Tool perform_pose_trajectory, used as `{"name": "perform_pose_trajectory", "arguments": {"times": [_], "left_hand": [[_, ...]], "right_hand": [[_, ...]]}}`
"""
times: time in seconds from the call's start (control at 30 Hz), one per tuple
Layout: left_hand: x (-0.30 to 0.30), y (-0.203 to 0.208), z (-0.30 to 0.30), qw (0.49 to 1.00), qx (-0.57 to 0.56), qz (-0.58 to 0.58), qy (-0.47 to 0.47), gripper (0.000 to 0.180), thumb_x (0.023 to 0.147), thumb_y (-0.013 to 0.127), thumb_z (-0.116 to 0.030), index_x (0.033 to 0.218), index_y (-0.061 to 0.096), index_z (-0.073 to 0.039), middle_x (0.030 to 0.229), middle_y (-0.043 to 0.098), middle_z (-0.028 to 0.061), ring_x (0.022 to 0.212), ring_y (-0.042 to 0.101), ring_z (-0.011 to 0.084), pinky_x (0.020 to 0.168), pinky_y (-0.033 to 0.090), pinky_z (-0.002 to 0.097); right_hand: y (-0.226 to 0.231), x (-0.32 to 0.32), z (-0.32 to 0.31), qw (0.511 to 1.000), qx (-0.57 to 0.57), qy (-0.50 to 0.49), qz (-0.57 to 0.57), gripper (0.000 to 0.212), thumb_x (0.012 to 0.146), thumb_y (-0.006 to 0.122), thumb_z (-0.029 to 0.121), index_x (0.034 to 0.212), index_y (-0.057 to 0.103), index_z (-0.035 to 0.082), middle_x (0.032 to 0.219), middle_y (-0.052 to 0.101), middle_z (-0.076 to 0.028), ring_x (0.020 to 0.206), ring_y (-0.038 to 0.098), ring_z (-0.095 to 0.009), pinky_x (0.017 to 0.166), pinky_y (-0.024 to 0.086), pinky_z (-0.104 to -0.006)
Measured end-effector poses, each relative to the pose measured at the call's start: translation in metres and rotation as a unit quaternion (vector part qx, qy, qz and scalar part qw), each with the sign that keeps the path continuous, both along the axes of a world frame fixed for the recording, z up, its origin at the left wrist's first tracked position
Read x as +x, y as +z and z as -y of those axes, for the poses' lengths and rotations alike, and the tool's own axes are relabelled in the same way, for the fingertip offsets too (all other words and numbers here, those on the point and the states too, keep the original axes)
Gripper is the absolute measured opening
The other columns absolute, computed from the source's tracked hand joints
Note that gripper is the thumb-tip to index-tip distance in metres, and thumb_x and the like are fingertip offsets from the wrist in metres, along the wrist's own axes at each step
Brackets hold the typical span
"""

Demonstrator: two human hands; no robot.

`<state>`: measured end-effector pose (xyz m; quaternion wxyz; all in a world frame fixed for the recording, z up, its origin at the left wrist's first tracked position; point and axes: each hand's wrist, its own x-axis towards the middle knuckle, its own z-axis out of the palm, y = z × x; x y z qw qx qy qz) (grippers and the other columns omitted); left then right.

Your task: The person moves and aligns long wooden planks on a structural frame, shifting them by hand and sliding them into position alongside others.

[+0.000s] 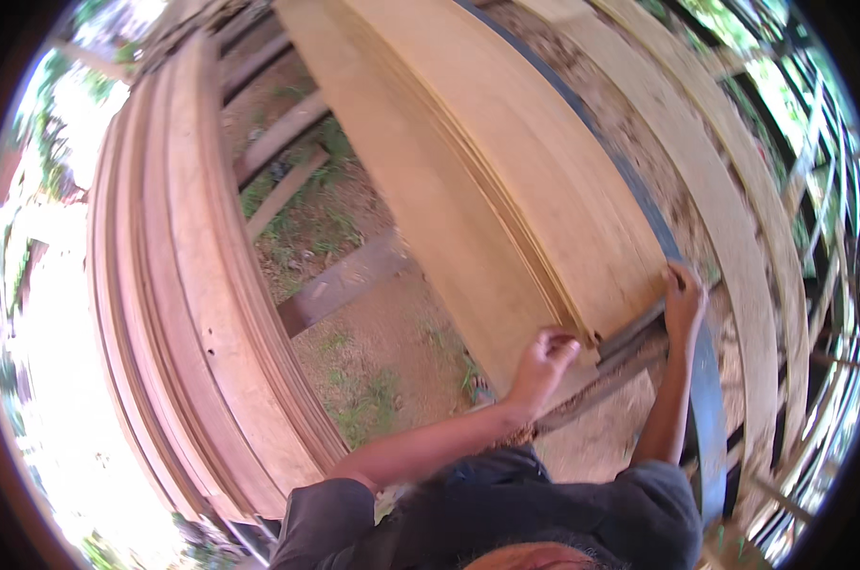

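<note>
Head view: I look down on stacked timber outdoors; every place below is told from the pale board stack.
Pale board stack [535, 161]: the wide landmark, lengthwise ahead of the person, its near end at the hands; layered edges show along its left side.
Reddish planks [197, 218]: a long pile well to the left of the stack.
Bare ground [392, 347]: brown with grass tufts, between stack and reddish pile.
Pale planks [731, 237]: long pieces to the right of the stack.
Dark shirt [506, 513]: on the person, just short of the stack's near end.
Blue-grey strip [707, 408]: along the stack's right side, running past its near end.
Crossbeam [340, 285]: left of the stack, above the ground.
Left hand [547, 359]: at the stack's near left corner, fingers curled; I cannot tell whether it grasps an edge.
Right hand [684, 294]: at the near right corner, fingers bent toward the board; I cannot tell whether it pinches.
</note>
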<state>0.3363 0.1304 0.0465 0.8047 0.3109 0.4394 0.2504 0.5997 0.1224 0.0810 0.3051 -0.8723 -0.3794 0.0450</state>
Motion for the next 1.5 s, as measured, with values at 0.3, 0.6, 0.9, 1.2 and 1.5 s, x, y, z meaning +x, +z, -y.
{"name": "perform_pose_trajectory", "arguments": {"times": [0.3,0.6,0.9,1.2,1.5], "left_hand": [[0.025,0.002,-0.024,0.998,-0.059,0.001,-0.026,0.039,0.090,0.075,-0.034,0.108,0.058,-0.004,0.091,0.065,0.0045,0.080,0.064,0.0141,0.070,0.053,0.0309],[0.027,-0.009,-0.026,0.989,0.051,-0.135,-0.034,0.049,0.086,0.077,-0.032,0.114,0.059,0.003,0.093,0.066,0.0126,0.076,0.064,0.0167,0.064,0.054,0.0319],[-0.117,0.010,-0.007,0.967,0.099,-0.236,0.008,0.056,0.088,0.071,-0.036,0.123,0.057,0.006,0.110,0.068,0.0211,0.098,0.066,0.0266,0.084,0.052,0.0388],[-0.220,0.003,-0.024,0.983,-0.032,-0.178,0.018,0.065,0.097,0.050,-0.057,0.129,0.056,-0.001,0.118,0.065,0.0142,0.108,0.063,0.0231,0.085,0.051,0.0445],[-0.169,-0.043,-0.020,0.945,0.116,-0.178,0.248,0.068,0.100,0.045,-0.057,0.130,0.054,0.003,0.122,0.063,0.0202,0.114,0.059,0.0292,0.098,0.044,0.0417]], "right_hand": [[0.004,-0.046,0.001,0.998,0.012,-0.026,0.047,0.025,0.094,0.058,0.013,0.112,0.072,0.002,0.108,0.070,-0.021,0.099,0.068,-0.038,0.087,0.051,-0.0435],[0.016,-0.075,0.012,0.994,-0.022,-0.013,0.104,0.024,0.093,0.060,0.015,0.109,0.073,0.003,0.105,0.071,-0.021,0.095,0.068,-0.039,0.084,0.051,-0.0445],[0.026,-0.167,0.044,0.990,-0.024,0.140,-0.006,0.027,0.085,0.070,0.017,0.106,0.074,0.001,0.093,0.072,-0.021,0.088,0.071,-0.035,0.079,0.054,-0.0417],[-0.021,-0.213,0.024,0.902,0.016,0.232,-0.363,0.050,0.098,0.061,0.030,0.137,0.053,0.001,0.135,0.059,-0.018,0.126,0.055,-0.026,0.106,0.041,-0.0362],[-0.034,-0.227,0.000,0.795,-0.001,0.204,-0.571,0.067,0.102,0.052,0.043,0.156,0.026,0.014,0.151,0.042,-0.009,0.138,0.041,-0.024,0.108,0.039,-0.0467]]}}
